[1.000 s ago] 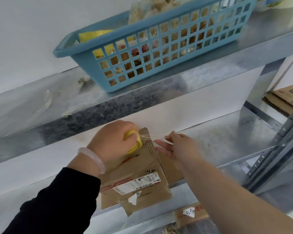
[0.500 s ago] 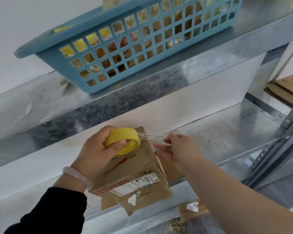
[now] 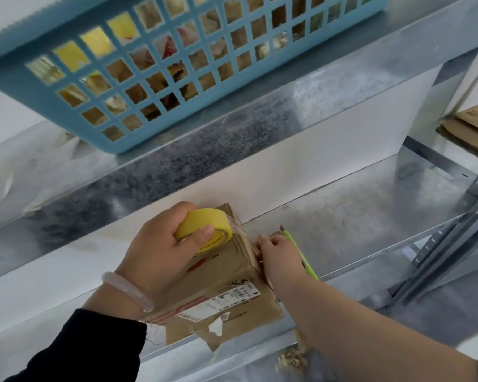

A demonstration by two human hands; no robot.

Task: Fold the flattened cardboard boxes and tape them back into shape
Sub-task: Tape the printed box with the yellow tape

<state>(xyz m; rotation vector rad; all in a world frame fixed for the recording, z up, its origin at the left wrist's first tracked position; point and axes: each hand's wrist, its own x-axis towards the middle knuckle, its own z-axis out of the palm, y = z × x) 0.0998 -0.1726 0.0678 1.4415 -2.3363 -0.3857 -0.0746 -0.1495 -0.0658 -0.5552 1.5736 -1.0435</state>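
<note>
Two hands work at cardboard box, lower centre of frame, on metal shelf: L hand grips yellow tape roll atop box; R hand pinches tape end at box's right edge.

This looks like a storeroom or packing area. Bare galvanised steel shelving with slotted grey metal uprights stands against a plain white wall. A pale blue plastic lattice basket holds packaged goods, and flattened brown cardboard sheets lie on a neighbouring shelf.
</note>
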